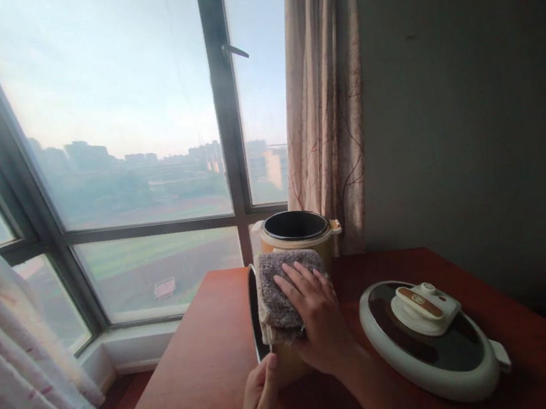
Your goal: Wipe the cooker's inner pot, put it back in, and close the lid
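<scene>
A tilted inner pot (294,363) stands on its side in front of me, its dark rim facing left and its tan outside partly hidden by my hands. My left hand (261,397) pinches the lower part of its rim, thumb on top. Over the pot's outer side, my right hand (315,316) presses a folded, fuzzy grey cloth (274,291) with a cream underside. Its fingers curve over the cloth, and the thumb is mostly hidden. Just behind the cloth is the cooker body (326,244), open at the top with a black inside.
The cooker's round lid (377,352) lies handle up on the reddish-brown table (190,376), right of my hands. Beyond the table's left edge are a window (130,116) and a patterned curtain (17,365). Another curtain (325,104) hangs behind the cooker, beside a dark wall (466,105).
</scene>
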Demonstrator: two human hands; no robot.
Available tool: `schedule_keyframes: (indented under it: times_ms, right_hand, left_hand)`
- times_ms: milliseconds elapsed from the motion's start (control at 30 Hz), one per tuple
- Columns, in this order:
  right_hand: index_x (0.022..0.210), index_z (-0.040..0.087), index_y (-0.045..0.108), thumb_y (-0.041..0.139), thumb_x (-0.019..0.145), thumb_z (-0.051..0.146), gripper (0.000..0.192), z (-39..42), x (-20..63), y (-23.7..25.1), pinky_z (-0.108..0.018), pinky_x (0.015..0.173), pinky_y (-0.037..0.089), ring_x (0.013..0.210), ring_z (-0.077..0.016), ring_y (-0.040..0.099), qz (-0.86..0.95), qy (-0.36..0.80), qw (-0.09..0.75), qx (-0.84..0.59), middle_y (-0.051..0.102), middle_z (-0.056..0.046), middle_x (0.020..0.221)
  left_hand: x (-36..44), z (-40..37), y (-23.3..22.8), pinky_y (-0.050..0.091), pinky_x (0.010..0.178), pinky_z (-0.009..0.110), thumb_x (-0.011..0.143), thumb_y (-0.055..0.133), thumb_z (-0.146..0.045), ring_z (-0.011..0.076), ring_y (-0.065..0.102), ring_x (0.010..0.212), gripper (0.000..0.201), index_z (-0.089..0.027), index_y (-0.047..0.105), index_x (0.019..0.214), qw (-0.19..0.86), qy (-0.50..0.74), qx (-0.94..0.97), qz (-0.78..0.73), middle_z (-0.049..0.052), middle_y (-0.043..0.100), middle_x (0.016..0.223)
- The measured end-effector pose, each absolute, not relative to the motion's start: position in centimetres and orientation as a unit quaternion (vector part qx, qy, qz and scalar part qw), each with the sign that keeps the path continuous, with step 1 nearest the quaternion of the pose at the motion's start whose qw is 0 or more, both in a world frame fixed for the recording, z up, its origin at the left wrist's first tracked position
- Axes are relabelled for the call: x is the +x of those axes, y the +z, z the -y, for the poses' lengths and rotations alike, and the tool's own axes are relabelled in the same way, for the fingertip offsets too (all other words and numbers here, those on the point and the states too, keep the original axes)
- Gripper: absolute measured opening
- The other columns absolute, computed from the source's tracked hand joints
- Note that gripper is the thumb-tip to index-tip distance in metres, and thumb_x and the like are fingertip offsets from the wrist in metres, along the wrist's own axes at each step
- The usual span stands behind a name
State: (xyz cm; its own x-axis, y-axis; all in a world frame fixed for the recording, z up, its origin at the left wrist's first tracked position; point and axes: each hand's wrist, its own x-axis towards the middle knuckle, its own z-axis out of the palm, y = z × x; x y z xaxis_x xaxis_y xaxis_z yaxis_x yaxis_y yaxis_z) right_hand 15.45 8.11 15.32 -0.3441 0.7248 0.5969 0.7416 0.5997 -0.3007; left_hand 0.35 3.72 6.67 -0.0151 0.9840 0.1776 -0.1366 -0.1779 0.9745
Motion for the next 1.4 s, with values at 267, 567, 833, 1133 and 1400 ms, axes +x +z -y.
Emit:
schedule_keyframes:
  times_ms: [267, 567, 833, 1133, 1400]
  right_hand:
    - [0.138, 0.022, 0.057, 0.063, 0.077, 0.026, 0.062, -13.1, 14.7, 18.5, -0.045, 0.118, 0.028, 0.137, -0.0268, 0.045, 0.821, 0.025, 0.333, -0.463, 0.055, -0.008, 0.147]
    - [0.147, 0.026, 0.049, 0.067, 0.07, 0.025, 0.079, -11.7, 14.7, 17.2, -0.05, 0.122, 0.017, 0.145, -0.0296, 0.034, 0.823, 0.005, 0.332, -0.46, 0.043, -0.005, 0.156]
    - [0.156, 0.028, 0.031, 0.062, 0.072, 0.024, 0.089, -6.0, 15.6, 9.6, -0.06, 0.122, 0.011, 0.152, -0.0343, 0.019, 0.821, -0.076, 0.397, -0.403, 0.022, -0.003, 0.166]
    - [0.153, 0.036, 0.035, 0.058, 0.087, 0.022, 0.072, -5.4, 16.3, -0.6, -0.062, 0.11, 0.038, 0.14, -0.0367, 0.044, 0.792, -0.154, 0.435, -0.4, 0.048, -0.007, 0.153]
    - [0.141, 0.03, 0.053, 0.062, 0.072, 0.025, 0.071, -7.6, 14.2, 15.5, -0.048, 0.122, 0.018, 0.146, -0.0272, 0.034, 0.824, 0.017, 0.388, -0.413, 0.044, -0.001, 0.156]
  left_hand:
    - [0.2, -4.0, 5.4, 0.051, 0.073, 0.028, 0.075, 0.062, -0.076, 0.0236, 0.06, 0.076, 0.062, -0.014, 0.07, 0.069, 0.452, 0.58, 0.489, -0.47, 0.008, 0.068, 0.072]
    - [0.4, -4.4, 8.1, 0.052, 0.064, 0.029, 0.077, 0.062, -0.074, 0.0248, 0.063, 0.071, 0.064, -0.011, 0.077, 0.083, 0.475, 0.597, 0.467, -0.447, 0.008, 0.07, 0.067]
    - [0.1, -4.8, 7.1, 0.053, 0.066, 0.029, 0.07, 0.073, -0.068, 0.0228, 0.062, 0.07, 0.058, -0.011, 0.077, 0.079, 0.493, 0.62, 0.446, -0.418, 0.006, 0.069, 0.067]
    - [1.5, -4.0, 8.3, 0.055, 0.065, 0.032, 0.066, 0.075, -0.071, 0.0226, 0.066, 0.068, 0.065, -0.011, 0.078, 0.091, 0.604, 0.582, 0.372, -0.399, 0.006, 0.072, 0.068]
    - [0.0, -3.8, 7.3, 0.057, 0.081, 0.041, 0.067, 0.078, -0.062, 0.0306, 0.069, 0.087, 0.057, -0.012, 0.079, 0.092, 0.553, 0.614, 0.364, -0.43, 0.01, 0.077, 0.083]
